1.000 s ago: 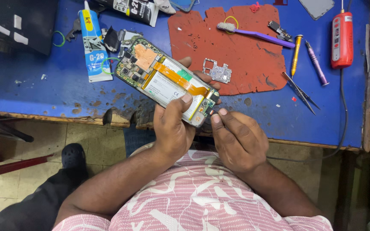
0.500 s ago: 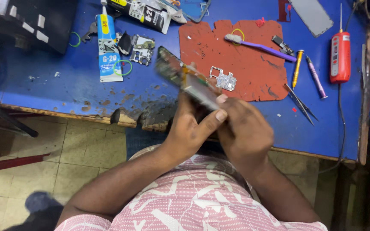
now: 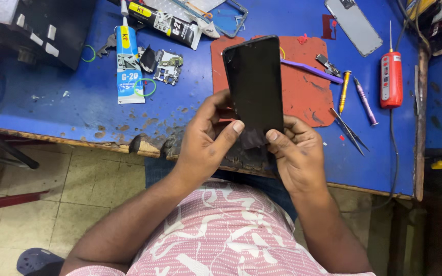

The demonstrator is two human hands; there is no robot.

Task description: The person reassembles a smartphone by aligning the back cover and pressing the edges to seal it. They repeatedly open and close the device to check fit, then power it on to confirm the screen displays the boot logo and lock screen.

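The blue surface (image 3: pixel 67 97) fills the upper half of the frame, chipped along its near edge. On it, centre top, lies a red work mat (image 3: pixel 308 102), and in front of that mat a black phone (image 3: pixel 254 84) is held screen-up, dark glass toward the camera, its top end pointing to the upper centre of the frame.

The phone is gripped at its lower end by both hands. The left hand (image 3: pixel 208 140) is closed on the lower left edge, thumb pressed on the glass near the bottom corner. The right hand (image 3: pixel 295 151) is closed on the lower right edge, thumb tip on a small dark flap of film or cloth just below the screen; what that flap is cannot be told.

The step in hand is judged to be work on the screen face at its bottom edge, pressing or peeling. A steady hold and light thumb pressure along that edge would be called for.

At right, a red cased tool (image 3: pixel 391 79) with a cord lies near the surface's edge. Glue tubes (image 3: pixel 127 61) lie at upper left, with a small circuit board (image 3: pixel 167 69) just beside them. Tweezers (image 3: pixel 349 130), a yellow driver (image 3: pixel 345 89) and a purple pry tool (image 3: pixel 310 70) lie on or beside the mat.

No true container is seen; the mat holds only small tools.
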